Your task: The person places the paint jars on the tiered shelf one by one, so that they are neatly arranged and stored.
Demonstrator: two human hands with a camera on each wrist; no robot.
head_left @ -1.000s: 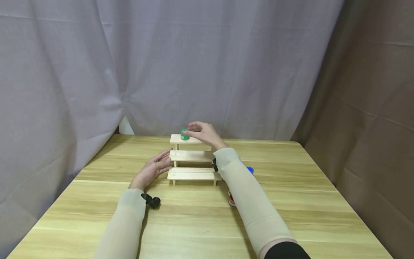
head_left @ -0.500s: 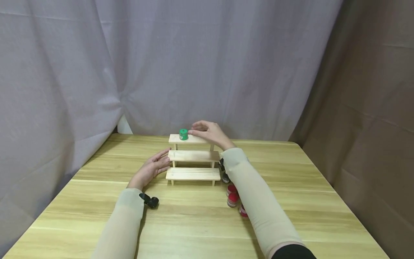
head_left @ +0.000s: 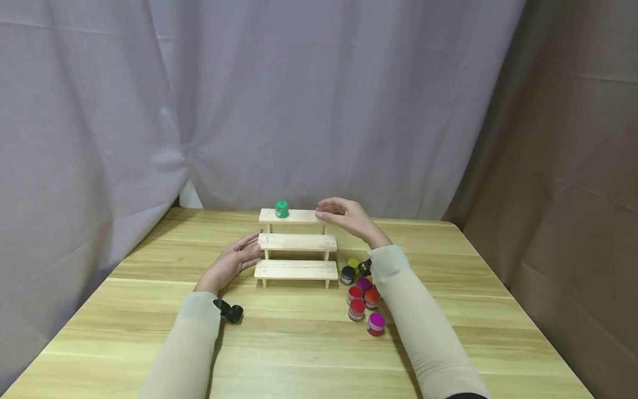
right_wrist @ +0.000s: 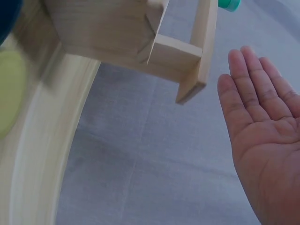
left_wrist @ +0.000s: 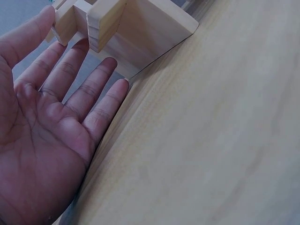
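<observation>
A small green-lidded jar [head_left: 281, 209] stands upright on the top step of a three-step wooden stand [head_left: 297, 242], left of its middle. My right hand [head_left: 349, 217] is held at the right end of that top step, holding nothing; in the right wrist view its fingers are straight and apart from the jar's green lid [right_wrist: 229, 4]. At the stand's left side is my left hand [head_left: 230, 262], palm facing the stand, fingers extended. The left wrist view shows its fingertips [left_wrist: 110, 62] right at the stand's side boards [left_wrist: 140, 33].
Several small jars with coloured lids cluster right of the stand, among them a black one [head_left: 347, 275], a red one [head_left: 356, 309], an orange one [head_left: 371, 298] and a magenta one [head_left: 376, 323]. A grey curtain [head_left: 319, 111] hangs behind the wooden table [head_left: 289, 354].
My right hand has let go of the green-lidded jar and drawn away to the right, uncovering the jars under that forearm. My left hand stays at the stand's side.
</observation>
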